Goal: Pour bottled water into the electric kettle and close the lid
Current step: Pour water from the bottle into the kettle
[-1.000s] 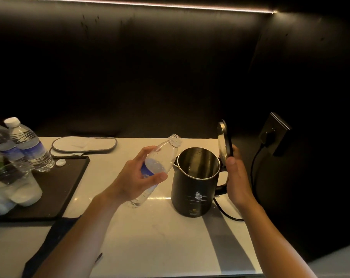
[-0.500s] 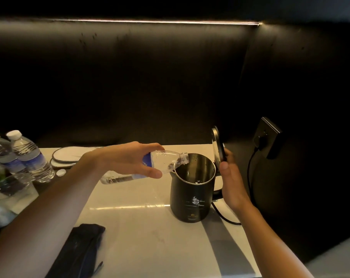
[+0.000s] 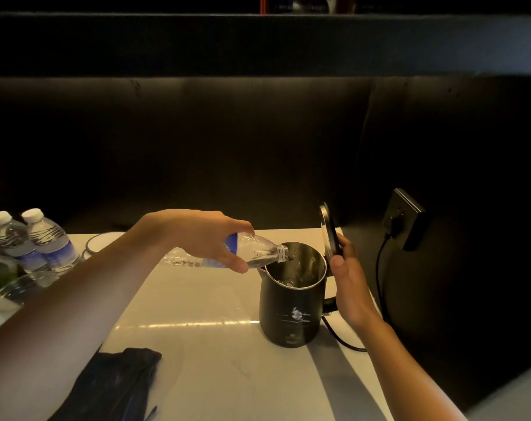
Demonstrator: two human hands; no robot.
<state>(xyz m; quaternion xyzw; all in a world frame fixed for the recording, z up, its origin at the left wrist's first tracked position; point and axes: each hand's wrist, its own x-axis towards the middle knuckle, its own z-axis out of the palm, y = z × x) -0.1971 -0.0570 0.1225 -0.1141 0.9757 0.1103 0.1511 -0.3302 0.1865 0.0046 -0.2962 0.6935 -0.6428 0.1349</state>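
A black electric kettle (image 3: 291, 311) stands on the pale counter with its lid (image 3: 329, 230) swung up on the right side. My left hand (image 3: 203, 235) grips an uncapped clear water bottle (image 3: 258, 253) lying almost level, its mouth over the kettle's left rim. Water runs from it into the steel-lined inside. My right hand (image 3: 349, 281) is at the kettle's handle side, fingers resting against the back of the raised lid.
Two capped water bottles (image 3: 36, 241) stand at the far left beside a plastic bag (image 3: 5, 296). A dark folded cloth (image 3: 112, 387) lies at the front left. A black cord (image 3: 379, 284) runs from the kettle base to a wall socket (image 3: 405, 218) on the right.
My left hand has swung the bottle from upright beside the kettle to nearly level over its rim, and water now runs out. My right hand stays at the lid.
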